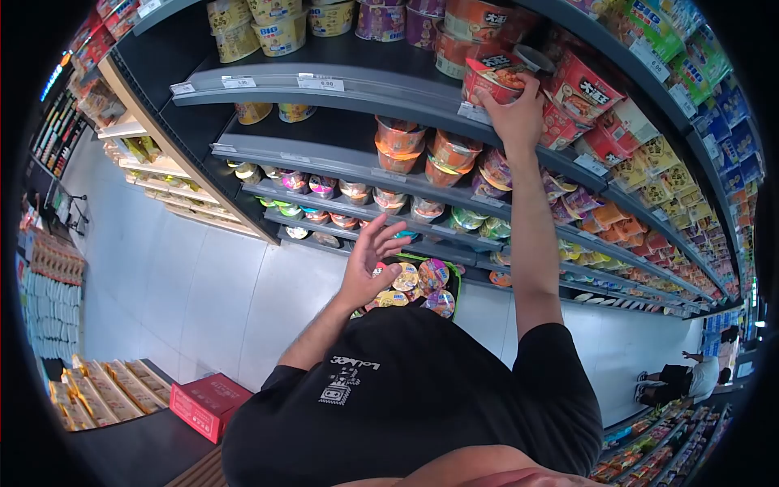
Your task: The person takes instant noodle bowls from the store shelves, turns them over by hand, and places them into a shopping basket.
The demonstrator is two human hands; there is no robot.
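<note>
My right hand [518, 112] reaches up to the shelf [389, 85] and is closed on a red instant noodle bowl [492, 75] with a food picture on it. The bowl is at the shelf's front edge, tilted toward me; whether it still touches the shelf I cannot tell. Beside it are more red noodle bowls [583, 85]. Lower down, my left hand [372, 266] is open, its fingers spread and nothing in it. Below and behind that hand, a green-rimmed basket [458, 284] on the floor holds several noodle cups [434, 274].
Yellow noodle cups [280, 32] and purple ones [380, 20] stand on the upper shelf. Lower shelves carry more cups and bowls [398, 146]. A red box [209, 404] sits at lower left. Another person [690, 380] is far off at right, on the pale floor [203, 268].
</note>
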